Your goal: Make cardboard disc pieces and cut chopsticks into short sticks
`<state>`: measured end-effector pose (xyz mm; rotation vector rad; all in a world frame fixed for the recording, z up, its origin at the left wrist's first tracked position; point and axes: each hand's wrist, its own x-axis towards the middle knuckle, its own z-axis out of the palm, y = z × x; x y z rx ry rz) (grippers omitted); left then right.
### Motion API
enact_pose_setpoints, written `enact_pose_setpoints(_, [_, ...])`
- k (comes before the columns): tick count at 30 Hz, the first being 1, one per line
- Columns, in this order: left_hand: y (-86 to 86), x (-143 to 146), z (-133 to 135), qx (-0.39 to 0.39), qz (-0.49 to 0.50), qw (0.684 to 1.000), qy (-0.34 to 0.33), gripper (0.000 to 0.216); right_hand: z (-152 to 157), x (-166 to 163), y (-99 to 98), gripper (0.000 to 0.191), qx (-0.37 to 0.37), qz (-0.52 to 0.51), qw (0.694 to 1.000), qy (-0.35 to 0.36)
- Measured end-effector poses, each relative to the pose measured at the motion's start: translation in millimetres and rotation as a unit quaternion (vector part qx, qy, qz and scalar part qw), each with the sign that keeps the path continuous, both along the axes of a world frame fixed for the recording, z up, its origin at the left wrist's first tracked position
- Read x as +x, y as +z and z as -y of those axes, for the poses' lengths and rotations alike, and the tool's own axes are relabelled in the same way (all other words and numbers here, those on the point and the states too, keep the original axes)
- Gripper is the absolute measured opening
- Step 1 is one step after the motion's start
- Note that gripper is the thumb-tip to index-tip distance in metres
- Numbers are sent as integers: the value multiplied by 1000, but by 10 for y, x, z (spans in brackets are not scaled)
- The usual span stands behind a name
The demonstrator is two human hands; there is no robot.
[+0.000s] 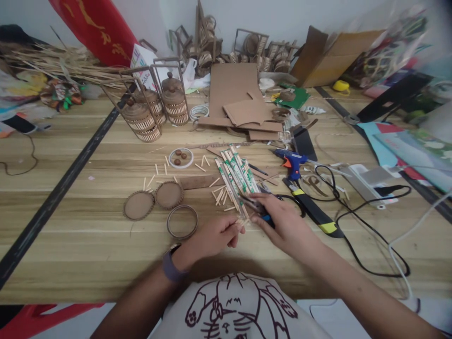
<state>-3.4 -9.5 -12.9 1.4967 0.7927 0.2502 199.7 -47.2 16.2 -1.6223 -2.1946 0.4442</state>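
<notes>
My left hand (221, 233), with a band on its wrist, is closed on a few short wooden sticks (242, 221) near the table's front edge. My right hand (278, 219) grips a pair of pliers (251, 203) with dark jaws and a bit of blue handle showing. Their jaws are close above the sticks; whether they touch is too blurred to tell. Just beyond both hands lie paper-wrapped chopsticks (235, 172) with green print. Cut stick pieces (221, 194) are scattered to their left. Two round cardboard discs with rims (139, 205) and a bare ring (182, 221) lie left of my hands.
A blue glue gun (292, 162), a black-and-yellow cutter (316, 212) and a power strip (369, 183) with loose cables lie on the right. Lidded stick baskets (141, 122) stand back left. Cardboard sheets (235, 89) and an open box (328, 56) are at the back.
</notes>
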Motion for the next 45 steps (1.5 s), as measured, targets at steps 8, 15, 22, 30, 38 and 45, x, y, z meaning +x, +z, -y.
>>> enact_pose_setpoints(8, [-28,17,38,122,-96,988,12,31,34,-180,-146,17,16,209,978,-10])
enact_pose_setpoints(15, [-8,32,36,71,-75,992,76,25,-40,-233,-112,9,-39,122,990,-56])
enact_pose_setpoints(22, [-44,-5,-32,-174,115,975,79,46,-94,-25,248,16,-178,-121,976,36])
enact_pose_setpoints(30, [-148,24,15,-219,89,970,55,40,-57,-229,82,31,-219,-53,973,47])
enact_pose_setpoints(38, [-87,60,-5,-217,135,954,160,47,14,-319,-57,51,-155,-158,970,-105])
enact_pose_setpoints(45, [-115,79,-4,-241,167,938,183,44,105,-461,-197,64,-133,-197,964,-118])
